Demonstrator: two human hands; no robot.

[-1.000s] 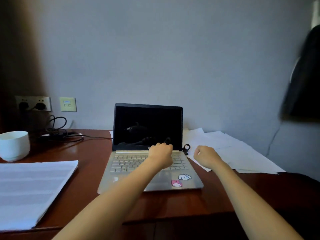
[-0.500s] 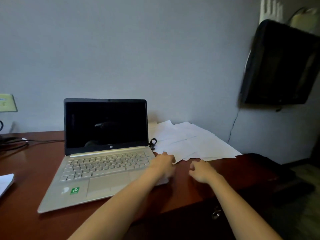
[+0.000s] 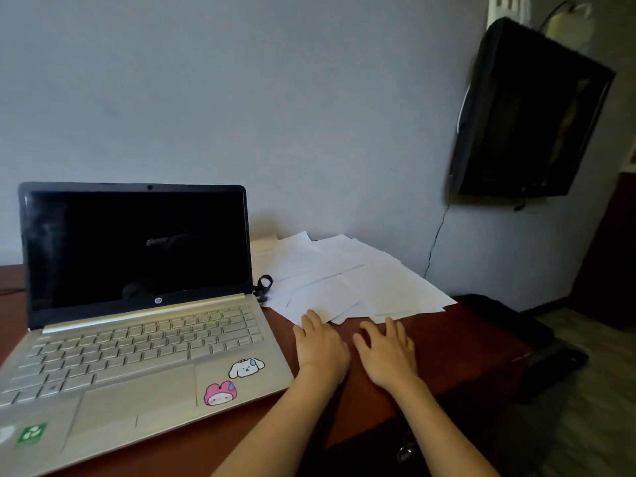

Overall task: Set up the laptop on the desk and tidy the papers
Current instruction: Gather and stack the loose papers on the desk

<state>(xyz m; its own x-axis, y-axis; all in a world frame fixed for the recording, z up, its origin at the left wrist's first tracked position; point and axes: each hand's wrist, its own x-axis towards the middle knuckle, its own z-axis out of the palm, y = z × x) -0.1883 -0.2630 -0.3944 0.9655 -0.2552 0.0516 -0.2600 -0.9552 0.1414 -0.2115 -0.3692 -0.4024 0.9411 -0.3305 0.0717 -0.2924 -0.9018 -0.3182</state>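
A silver laptop (image 3: 137, 346) stands open on the brown wooden desk (image 3: 457, 342), its screen dark, two cartoon stickers on the palm rest. To its right lie several loose white papers (image 3: 347, 280), spread out and overlapping, up to the wall. My left hand (image 3: 318, 342) is flat over the desk just right of the laptop, fingers straight, fingertips at the near edge of the papers. Beside it, my right hand (image 3: 387, 351) has its fingers spread and reaches the papers' front edge. Neither hand holds anything.
A small black clip-like object (image 3: 264, 287) sits by the laptop's right hinge. A black monitor (image 3: 526, 111) hangs on the wall at the right, with a thin cable (image 3: 435, 242) running down. The desk's right edge drops to the floor (image 3: 592, 390).
My view has swung right, away from the cup and paper stack on the left. Both hands have left the laptop, opened from fists and moved right to the loose papers' edge.
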